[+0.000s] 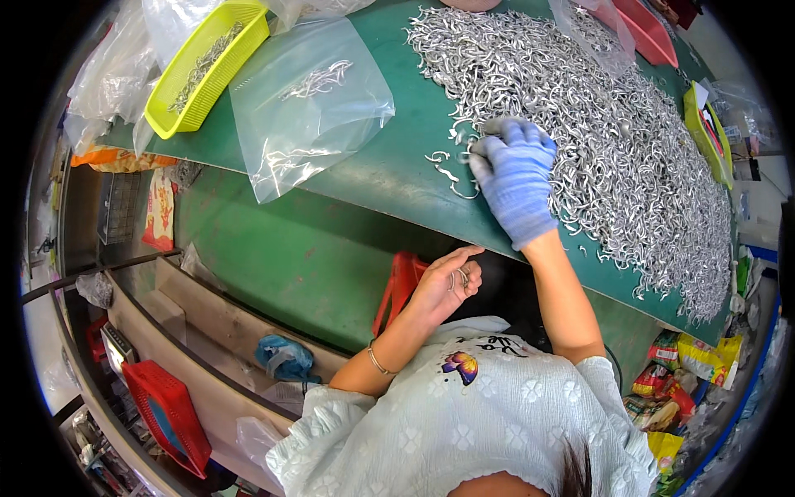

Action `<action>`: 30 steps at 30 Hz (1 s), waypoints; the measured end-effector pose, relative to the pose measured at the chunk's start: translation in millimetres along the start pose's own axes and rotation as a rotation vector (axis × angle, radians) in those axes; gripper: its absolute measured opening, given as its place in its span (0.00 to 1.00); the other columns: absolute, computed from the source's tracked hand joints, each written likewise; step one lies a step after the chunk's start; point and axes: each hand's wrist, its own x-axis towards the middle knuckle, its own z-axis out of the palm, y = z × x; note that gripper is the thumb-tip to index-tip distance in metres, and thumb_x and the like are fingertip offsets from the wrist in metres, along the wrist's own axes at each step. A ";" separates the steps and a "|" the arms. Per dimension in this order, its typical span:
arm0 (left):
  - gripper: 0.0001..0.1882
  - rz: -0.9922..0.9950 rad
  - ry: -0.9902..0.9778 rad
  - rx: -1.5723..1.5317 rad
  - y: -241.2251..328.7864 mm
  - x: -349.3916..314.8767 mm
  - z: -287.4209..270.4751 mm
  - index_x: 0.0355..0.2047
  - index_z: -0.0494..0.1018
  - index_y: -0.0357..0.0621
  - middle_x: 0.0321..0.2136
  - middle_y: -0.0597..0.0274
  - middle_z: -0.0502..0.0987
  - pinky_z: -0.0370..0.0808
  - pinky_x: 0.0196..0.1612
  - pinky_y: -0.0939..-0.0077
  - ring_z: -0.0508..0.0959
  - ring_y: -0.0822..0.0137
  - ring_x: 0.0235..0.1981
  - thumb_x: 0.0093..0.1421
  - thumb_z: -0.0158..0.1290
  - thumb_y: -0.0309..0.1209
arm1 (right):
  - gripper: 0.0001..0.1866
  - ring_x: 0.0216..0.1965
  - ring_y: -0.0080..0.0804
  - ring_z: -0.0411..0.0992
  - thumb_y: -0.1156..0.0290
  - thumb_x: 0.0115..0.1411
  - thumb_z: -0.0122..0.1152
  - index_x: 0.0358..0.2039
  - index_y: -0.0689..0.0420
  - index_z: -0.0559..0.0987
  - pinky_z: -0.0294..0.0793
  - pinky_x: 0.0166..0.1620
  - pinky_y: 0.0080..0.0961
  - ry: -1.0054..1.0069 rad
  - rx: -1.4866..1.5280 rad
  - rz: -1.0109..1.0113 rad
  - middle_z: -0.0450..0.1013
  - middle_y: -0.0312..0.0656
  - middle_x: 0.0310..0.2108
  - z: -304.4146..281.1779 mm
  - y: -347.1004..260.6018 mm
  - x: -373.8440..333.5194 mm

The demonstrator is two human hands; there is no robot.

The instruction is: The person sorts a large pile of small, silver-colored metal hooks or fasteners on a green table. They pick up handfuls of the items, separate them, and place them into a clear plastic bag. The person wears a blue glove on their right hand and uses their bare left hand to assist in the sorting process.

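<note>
small bent metal hooks (596,141) lie in a broad silver heap across the upper right of the frame, spread over the green table top (389,166). a few loose ones (451,170) sit just left of the heap's edge, near the centre. our right hand (515,178), in a blue knit glove, rests palm down on that edge with fingers spread over the pieces; whether it has closed on any we cannot tell, since the glove hides the fingertips. our left hand (443,286), bare, hangs below the table edge at centre frame, fingers curled around a couple of the hooks pinched between thumb and fingertips.

we judge each hook to be light, stiff and a little slippery, and the curved ends look likely to snag on one another, so lifting 1 may drag neighbours along. taking a piece by its straight middle with thumb and forefinger seems the surest hold.

in the upper left a yellow-green tray (207,70) holds more hooks, and a clear plastic bag (310,108) with a handful inside lies just beside it. a red tray (642,29) sits at the top right, and a red crate (170,410) is at the lower left.
</note>
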 end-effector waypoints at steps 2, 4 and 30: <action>0.15 -0.001 0.001 -0.016 -1.1 0.5 -0.7 0.49 0.68 0.37 0.22 0.65 0.67 0.65 0.29 0.79 0.66 0.72 0.23 0.67 0.46 0.33 | 0.07 0.51 0.40 0.67 0.66 0.50 0.65 0.29 0.52 0.80 0.59 0.55 0.43 0.033 0.024 0.035 0.73 0.36 0.43 -11.2 3.6 -8.7; 0.14 -0.002 -0.008 -0.033 -0.7 1.7 -3.7 0.49 0.68 0.38 0.22 0.65 0.66 0.65 0.29 0.79 0.66 0.72 0.24 0.67 0.47 0.33 | 0.11 0.53 0.43 0.65 0.66 0.51 0.64 0.36 0.51 0.79 0.59 0.55 0.44 0.049 0.028 0.071 0.72 0.39 0.46 -17.1 7.1 -19.5; 0.07 -0.014 -0.026 -0.062 -5.6 8.2 -19.6 0.39 0.70 0.40 0.22 0.64 0.66 0.65 0.26 0.78 0.67 0.70 0.24 0.65 0.46 0.29 | 0.30 0.67 0.59 0.49 0.61 0.55 0.63 0.57 0.58 0.69 0.46 0.68 0.52 -0.081 0.568 0.099 0.60 0.54 0.60 23.1 -38.2 -8.7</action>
